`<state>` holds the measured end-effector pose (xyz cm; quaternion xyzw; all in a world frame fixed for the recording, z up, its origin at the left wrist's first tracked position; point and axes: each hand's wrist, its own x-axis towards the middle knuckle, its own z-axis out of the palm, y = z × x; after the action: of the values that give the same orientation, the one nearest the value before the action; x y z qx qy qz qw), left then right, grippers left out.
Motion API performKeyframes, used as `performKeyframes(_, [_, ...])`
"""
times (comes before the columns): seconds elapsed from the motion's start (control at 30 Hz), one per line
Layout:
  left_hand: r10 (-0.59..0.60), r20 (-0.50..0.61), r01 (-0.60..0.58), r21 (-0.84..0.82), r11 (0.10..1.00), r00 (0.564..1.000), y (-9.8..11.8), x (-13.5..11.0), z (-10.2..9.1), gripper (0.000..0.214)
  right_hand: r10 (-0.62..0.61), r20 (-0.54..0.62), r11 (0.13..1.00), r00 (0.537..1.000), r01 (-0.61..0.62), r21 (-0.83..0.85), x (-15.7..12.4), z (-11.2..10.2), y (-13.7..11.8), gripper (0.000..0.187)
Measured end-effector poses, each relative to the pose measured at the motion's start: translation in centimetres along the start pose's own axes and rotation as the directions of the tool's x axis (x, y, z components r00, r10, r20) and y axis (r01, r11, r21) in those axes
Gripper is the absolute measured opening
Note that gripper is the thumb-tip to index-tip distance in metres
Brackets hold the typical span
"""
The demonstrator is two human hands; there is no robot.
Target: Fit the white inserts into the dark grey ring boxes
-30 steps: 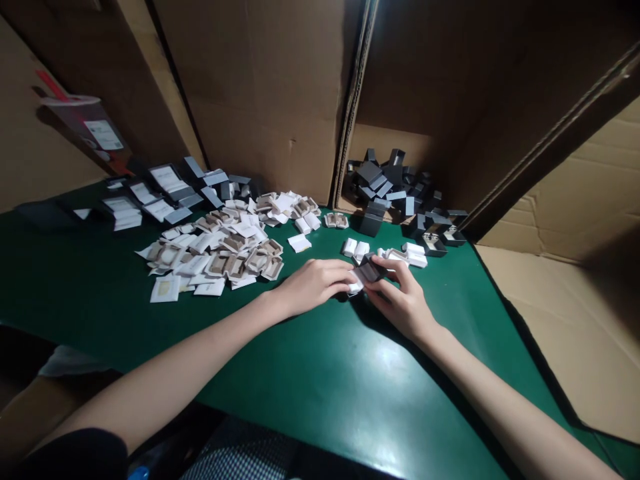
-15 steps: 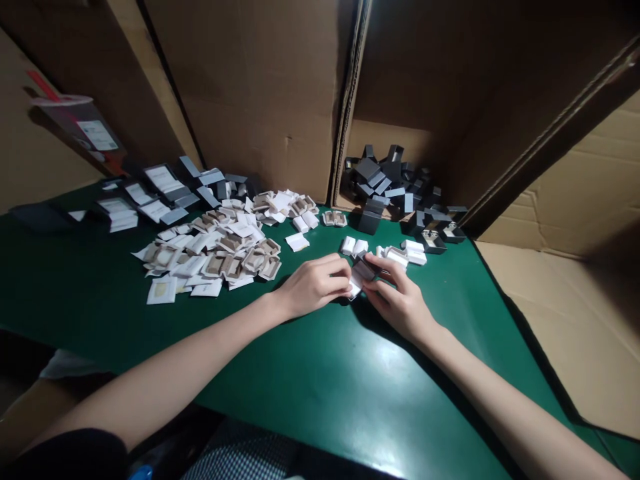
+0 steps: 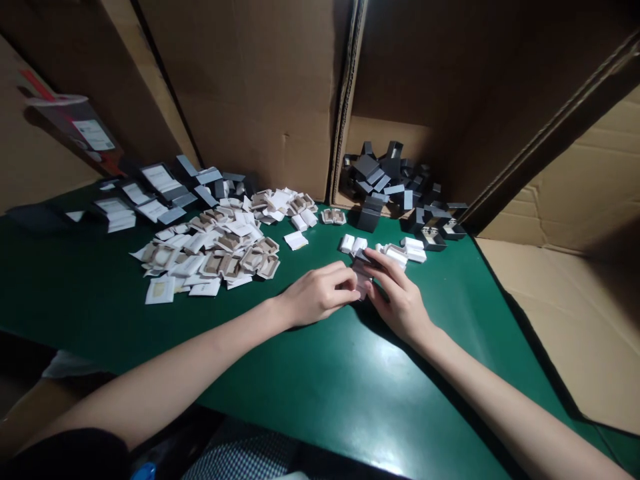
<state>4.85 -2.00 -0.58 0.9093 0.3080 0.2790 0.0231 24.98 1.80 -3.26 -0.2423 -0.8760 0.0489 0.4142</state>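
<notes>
Between my hands is a small dark box (image 3: 363, 272) with its lid open and a white insert showing inside. My left hand (image 3: 323, 293) pinches the box's near left edge with thumb and bent fingers. My right hand (image 3: 400, 297) grips the box from the right, its index finger laid along the dark lid and its thumb at the side. The fingers hide part of the box. Just beyond it lie small white folded inserts (image 3: 347, 243), and more white inserts (image 3: 414, 249) sit past my right fingers.
A heap of white and grey card inserts (image 3: 220, 247) spreads to the left. Open dark boxes (image 3: 163, 180) stand behind it; more dark boxes (image 3: 385, 177) are piled at the back right. Cardboard walls (image 3: 250, 87) enclose the green table (image 3: 320, 373). A cup with a straw (image 3: 75, 123) is far left.
My left hand has shifted slightly right and down along the box's near edge. The box has turned a little, and my right index finger now lies straighter over its lid.
</notes>
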Motion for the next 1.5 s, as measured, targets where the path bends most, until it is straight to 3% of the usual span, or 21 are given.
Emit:
performKeyframes(0.1, [-0.117, -0.055, 0.108, -0.14, 0.984, 0.992, 0.4, -0.1, 0.7, 0.014, 0.023, 0.012, 0.999, 1.0, -0.023, -0.027, 0.0, 0.1, -0.3, 0.022])
performKeyframes(0.2, [-0.347, -0.048, 0.324, -0.261, 0.909, 0.936, 0.2, -0.2, 1.0, 0.021, 0.044, 0.021, 0.998, 0.999, -0.044, -0.035, 0.1, 0.1, -0.5, 0.018])
performKeyframes(0.27, [-0.425, -0.024, 0.405, -0.259, 0.877, 0.905, 0.1, -0.2, 1.0, 0.031, 0.051, 0.024, 0.998, 0.998, -0.05, -0.038, 0.1, 0.1, -0.5, 0.017])
performKeyframes(0.53, [-0.418, 0.112, 0.432, -0.15, 0.889, 0.901, 0.4, 0.1, 1.0, 0.036, 0.114, -0.004, 0.985, 0.993, -0.114, -0.128, -0.2, 0.5, -0.1, 0.016])
performKeyframes(0.83, [-0.39, 0.15, 0.395, -0.001, 0.919, 0.908, 0.7, 0.5, 1.0, 0.04, 0.26, 0.047, 0.966, 0.964, -0.259, -0.029, 0.0, 0.5, 0.3, 0.017])
performKeyframes(1.03, [-0.366, 0.13, 0.356, 0.097, 0.929, 0.921, 0.9, 0.4, 1.0, 0.038, 0.141, 0.119, 0.989, 0.983, -0.133, -0.072, 0.3, 0.1, 0.0, 0.018])
performKeyframes(1.3, [-0.412, 0.1, 0.393, 0.169, 0.904, 0.906, 1.0, 0.2, 0.4, 0.037, -0.01, -0.027, 0.976, 1.0, 0.004, -0.218, 0.3, -0.6, 0.2, 0.011])
performKeyframes(1.5, [-0.314, -0.008, 0.301, 0.311, 0.902, 0.949, 0.8, 0.2, 0.4, 0.037, -0.03, -0.028, 0.974, 0.999, 0.023, -0.223, 0.3, -0.6, 0.5, 0.01])
